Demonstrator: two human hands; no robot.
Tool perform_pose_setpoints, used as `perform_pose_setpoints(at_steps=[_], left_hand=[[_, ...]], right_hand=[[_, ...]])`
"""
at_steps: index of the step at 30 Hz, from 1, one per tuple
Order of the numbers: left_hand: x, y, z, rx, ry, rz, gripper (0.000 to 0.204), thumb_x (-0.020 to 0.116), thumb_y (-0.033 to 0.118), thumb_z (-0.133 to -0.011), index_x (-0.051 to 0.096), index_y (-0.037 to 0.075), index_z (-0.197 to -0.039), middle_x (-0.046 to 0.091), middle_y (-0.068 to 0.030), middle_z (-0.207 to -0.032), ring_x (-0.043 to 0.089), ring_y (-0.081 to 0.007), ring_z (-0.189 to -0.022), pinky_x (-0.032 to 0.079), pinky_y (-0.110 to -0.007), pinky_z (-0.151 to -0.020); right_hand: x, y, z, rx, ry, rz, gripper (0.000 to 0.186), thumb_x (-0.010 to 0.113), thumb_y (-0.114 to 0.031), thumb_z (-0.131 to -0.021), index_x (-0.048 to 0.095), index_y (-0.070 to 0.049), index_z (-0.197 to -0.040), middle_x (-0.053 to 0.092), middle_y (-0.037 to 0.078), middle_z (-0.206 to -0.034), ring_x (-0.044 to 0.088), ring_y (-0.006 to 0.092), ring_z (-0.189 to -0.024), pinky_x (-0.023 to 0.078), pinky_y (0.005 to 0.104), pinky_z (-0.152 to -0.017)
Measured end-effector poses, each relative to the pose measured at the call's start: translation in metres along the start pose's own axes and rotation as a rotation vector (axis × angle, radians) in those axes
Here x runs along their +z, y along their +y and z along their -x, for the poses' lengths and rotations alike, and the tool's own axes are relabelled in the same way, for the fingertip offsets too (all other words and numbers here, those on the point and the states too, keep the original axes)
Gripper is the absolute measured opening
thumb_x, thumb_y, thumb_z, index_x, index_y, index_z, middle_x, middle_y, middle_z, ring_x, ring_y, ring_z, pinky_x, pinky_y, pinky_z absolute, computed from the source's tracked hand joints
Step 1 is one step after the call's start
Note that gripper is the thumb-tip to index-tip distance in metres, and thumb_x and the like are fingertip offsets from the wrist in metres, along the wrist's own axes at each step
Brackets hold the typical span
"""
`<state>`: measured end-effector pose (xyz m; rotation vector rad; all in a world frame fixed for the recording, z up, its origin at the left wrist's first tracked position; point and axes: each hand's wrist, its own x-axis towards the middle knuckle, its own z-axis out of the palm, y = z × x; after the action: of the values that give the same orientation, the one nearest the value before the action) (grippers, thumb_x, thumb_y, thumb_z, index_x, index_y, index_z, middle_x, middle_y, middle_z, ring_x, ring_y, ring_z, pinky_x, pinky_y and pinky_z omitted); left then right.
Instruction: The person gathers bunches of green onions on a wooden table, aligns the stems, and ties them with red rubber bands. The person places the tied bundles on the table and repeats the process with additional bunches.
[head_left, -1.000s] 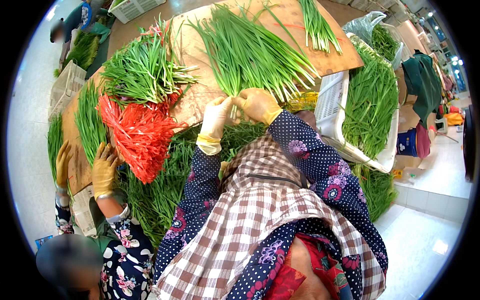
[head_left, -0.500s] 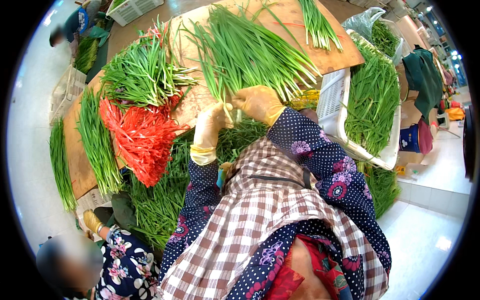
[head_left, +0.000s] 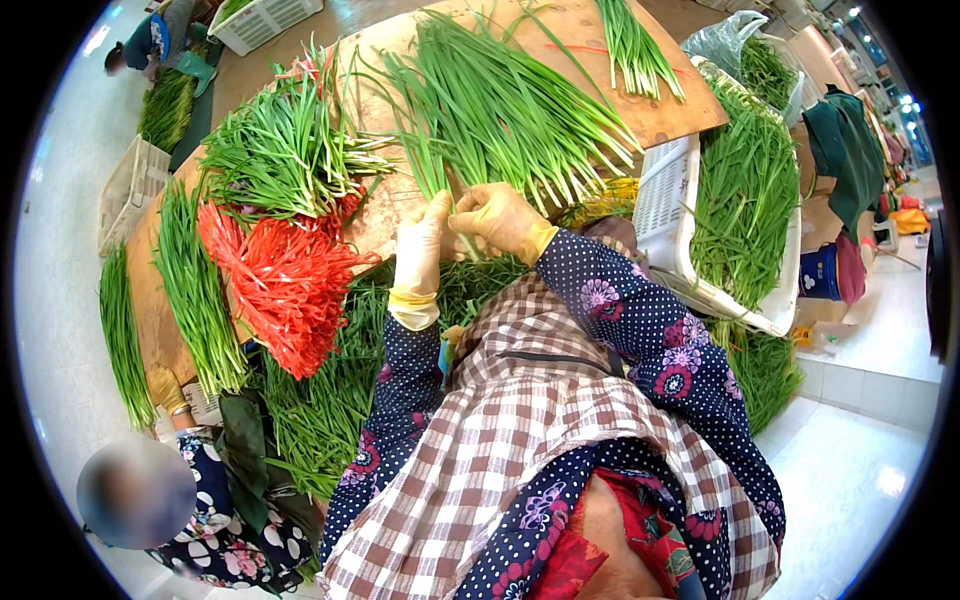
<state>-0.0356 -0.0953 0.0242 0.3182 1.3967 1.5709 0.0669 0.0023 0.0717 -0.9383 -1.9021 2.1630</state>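
My left hand [head_left: 424, 245], in a pale yellow glove, pinches a few garlic chives [head_left: 430, 165] near their stalk ends at the board's near edge. Right beside it my gloved right hand [head_left: 503, 220] is closed, its fingertips at the same stalks; the fingers partly hide the stalk ends. Beyond both hands, a large spread of loose garlic chives [head_left: 500, 100] lies with its pale ends toward the near right. To the left are a heap of shorter chives [head_left: 280, 150] and a bunch of red plastic ties [head_left: 275, 280].
Chive bunches [head_left: 195, 290] lie along the wooden board's [head_left: 385, 210] left side; another [head_left: 640, 55] lies far right. A white crate [head_left: 672, 200] full of greens stands at my right. More greens [head_left: 330, 400] lie below the board. A co-worker's gloved hand [head_left: 167, 390] is at lower left.
My right hand has moved slightly left and down, and my left hand's fingers have turned upward around the stalks. The co-worker's hand at lower left has moved up toward the board.
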Motion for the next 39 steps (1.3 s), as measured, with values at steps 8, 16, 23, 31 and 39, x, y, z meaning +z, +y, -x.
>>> perform_pose_setpoints(at_steps=[8, 16, 23, 31, 39], left_hand=[[0.002, -0.001, 0.001, 0.062, 0.099, 0.099, 0.023, 0.056, 0.031, -0.088, 0.058, 0.009, -0.081, 0.058, -0.0011, -0.062, 0.053, -0.0093, -0.045, 0.043, -0.022, -0.039], [-0.015, 0.005, 0.000, 0.024, 0.087, 0.224, 0.024, 0.060, 0.029, -0.085, 0.060, 0.006, -0.083, 0.061, -0.0024, -0.068, 0.057, -0.0127, -0.050, 0.048, -0.025, -0.044], [0.004, 0.014, 0.015, 0.076, 0.036, 0.008, 0.029, 0.064, 0.033, -0.082, 0.062, 0.005, -0.073, 0.051, 0.0018, -0.053, 0.042, -0.0063, -0.037, 0.032, -0.019, -0.035], [-0.001, 0.000, 0.007, -0.029, -0.040, 0.096, 0.022, 0.061, 0.026, -0.084, 0.060, 0.005, -0.078, 0.060, -0.0030, -0.066, 0.059, -0.0120, -0.054, 0.045, -0.023, -0.048], [0.017, -0.002, -0.012, 0.028, 0.016, 0.166, 0.025, 0.060, 0.031, -0.086, 0.059, 0.006, -0.084, 0.057, 0.0003, -0.063, 0.049, -0.0074, -0.046, 0.040, -0.021, -0.041]], right_hand=[[-0.007, 0.004, 0.057, 0.038, -0.088, 0.048, 0.019, 0.060, -0.019, -0.083, 0.056, -0.001, -0.080, 0.055, 0.002, -0.056, 0.050, 0.0089, -0.042, 0.041, 0.0221, -0.038], [-0.074, 0.080, 0.084, 0.166, -0.322, 1.738, 0.019, 0.055, -0.019, -0.079, 0.066, -0.008, -0.090, 0.067, 0.008, -0.078, 0.066, 0.0230, -0.077, 0.052, 0.0345, -0.064], [-0.002, 0.006, 0.068, -0.281, 0.078, 0.761, 0.046, 0.058, -0.049, -0.078, 0.061, -0.006, -0.094, 0.063, 0.016, -0.077, 0.061, 0.0324, -0.074, 0.047, 0.0411, -0.068], [-0.004, 0.021, 0.057, -0.288, 0.051, 0.753, 0.042, 0.049, -0.043, -0.085, 0.056, -0.006, -0.068, 0.057, 0.016, -0.065, 0.057, 0.0353, -0.066, 0.042, 0.0451, -0.060], [-0.059, 0.008, 0.059, -0.259, 0.244, 0.754, 0.037, 0.046, -0.039, -0.088, 0.063, -0.008, -0.080, 0.063, 0.013, -0.070, 0.062, 0.0268, -0.066, 0.048, 0.0394, -0.061]])
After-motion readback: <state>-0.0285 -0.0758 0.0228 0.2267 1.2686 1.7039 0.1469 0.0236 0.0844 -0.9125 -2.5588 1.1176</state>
